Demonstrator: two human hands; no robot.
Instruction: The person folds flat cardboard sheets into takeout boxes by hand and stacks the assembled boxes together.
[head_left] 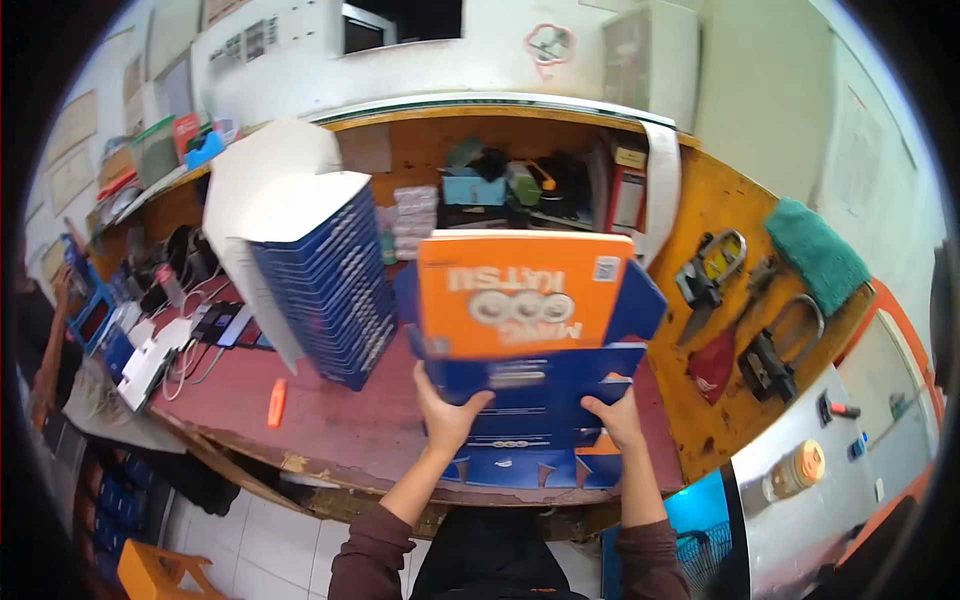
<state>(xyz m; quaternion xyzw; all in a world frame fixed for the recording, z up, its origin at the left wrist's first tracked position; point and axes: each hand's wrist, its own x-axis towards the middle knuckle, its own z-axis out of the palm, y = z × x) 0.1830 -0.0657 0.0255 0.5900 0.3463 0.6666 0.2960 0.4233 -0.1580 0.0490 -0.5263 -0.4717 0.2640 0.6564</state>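
Observation:
An orange and blue printed cardboard box (520, 285) stands in front of me above the red tabletop, its lettering upside down. Blue flaps stick out at its sides, and more flaps lie along its lower edge. My left hand (445, 410) grips the left side of its blue part, thumb on the near face. On the right side, my right hand (615, 415) holds it the same way. The fingers behind the box are mostly hidden. To the left rises a tall stack of blue flat cartons (330, 285), topped by white sheets.
An orange highlighter-like object (277, 402) lies on the red table (345, 425). Phones and cables (215, 325) sit at the left. Padlocks (775, 365) and a green cloth (815, 255) hang at right, above a jar (795, 470). Another person's arm (50, 340) shows far left.

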